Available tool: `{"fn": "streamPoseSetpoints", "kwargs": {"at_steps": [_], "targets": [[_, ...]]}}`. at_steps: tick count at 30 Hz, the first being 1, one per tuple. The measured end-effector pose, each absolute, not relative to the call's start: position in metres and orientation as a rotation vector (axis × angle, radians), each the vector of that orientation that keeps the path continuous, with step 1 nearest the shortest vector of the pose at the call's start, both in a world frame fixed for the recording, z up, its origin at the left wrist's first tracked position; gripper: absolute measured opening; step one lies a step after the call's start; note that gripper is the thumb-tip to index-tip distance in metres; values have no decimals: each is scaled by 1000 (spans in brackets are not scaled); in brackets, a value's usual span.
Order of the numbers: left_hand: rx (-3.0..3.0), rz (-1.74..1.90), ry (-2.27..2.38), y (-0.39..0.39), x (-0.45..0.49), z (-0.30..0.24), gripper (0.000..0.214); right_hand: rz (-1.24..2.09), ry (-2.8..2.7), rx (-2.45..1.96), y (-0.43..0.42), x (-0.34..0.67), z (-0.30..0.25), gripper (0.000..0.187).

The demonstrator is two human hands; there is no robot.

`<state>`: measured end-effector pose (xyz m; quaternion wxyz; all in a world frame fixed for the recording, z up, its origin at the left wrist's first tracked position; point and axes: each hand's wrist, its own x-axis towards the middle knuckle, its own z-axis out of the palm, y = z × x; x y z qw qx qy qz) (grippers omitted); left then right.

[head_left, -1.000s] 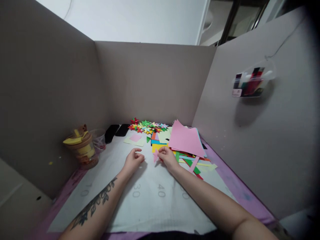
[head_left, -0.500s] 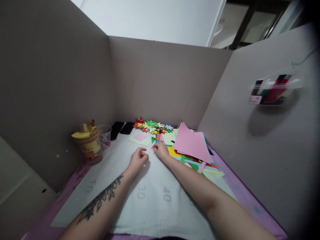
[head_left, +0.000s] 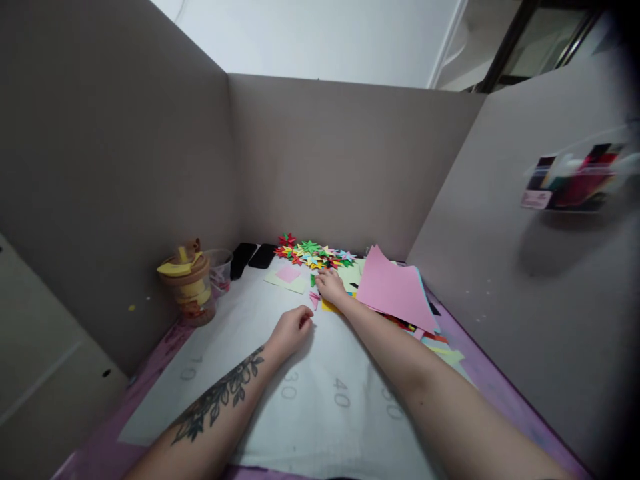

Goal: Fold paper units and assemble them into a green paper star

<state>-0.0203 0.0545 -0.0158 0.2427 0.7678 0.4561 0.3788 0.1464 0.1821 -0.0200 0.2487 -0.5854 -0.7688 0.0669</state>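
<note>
My left hand (head_left: 291,329) rests over the white sheet with its fingers curled in, and nothing shows in them. Ahead of it lie small folded pink paper pieces (head_left: 315,300), apart from the fingers. My right hand (head_left: 331,285) is farther forward with its fingers stretched out, beside a small folded green paper piece (head_left: 313,281); whether the fingertips touch it I cannot tell. Just beyond is a pile of folded paper stars (head_left: 311,253) in several colours. Under and beside my right wrist are coloured papers, with large pink sheets (head_left: 393,290) on top.
A pale green sheet (head_left: 283,283) carries a smaller pink square (head_left: 289,274). At the left stand a yellow-brown cup (head_left: 193,293) and a clear plastic cup (head_left: 220,267), near two black phones (head_left: 263,256). Grey panels (head_left: 350,160) enclose the table; a clear pouch (head_left: 575,177) hangs right.
My right hand has moved forward off the pink pieces, which now lie uncovered, toward the green piece. My left hand's fingers have curled in more. The view has shifted slightly left.
</note>
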Motion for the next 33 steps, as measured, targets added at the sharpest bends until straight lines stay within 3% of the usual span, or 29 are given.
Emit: {"fn": "streamPoseSetpoints", "kwargs": {"at_steps": [5,13,19,28,33], "targets": [[2022,1084,1315,58,-25,-16,17,232,-2140,-1473,186,145,-14,35],[1848,1104,1601,65,-31,-14,17,269,-2581,-894,115,145,-9,32],[1854,1082,1636,64,-32,-14,17,263,-2579,-1148,96,138,-19,51],[1984,923,1691,57,-30,-8,19,263,-2593,-1152,88,135,-22,52],[2029,959,1662,58,-31,-10,19,147,-2313,-1210,101,131,-6,39]]}}
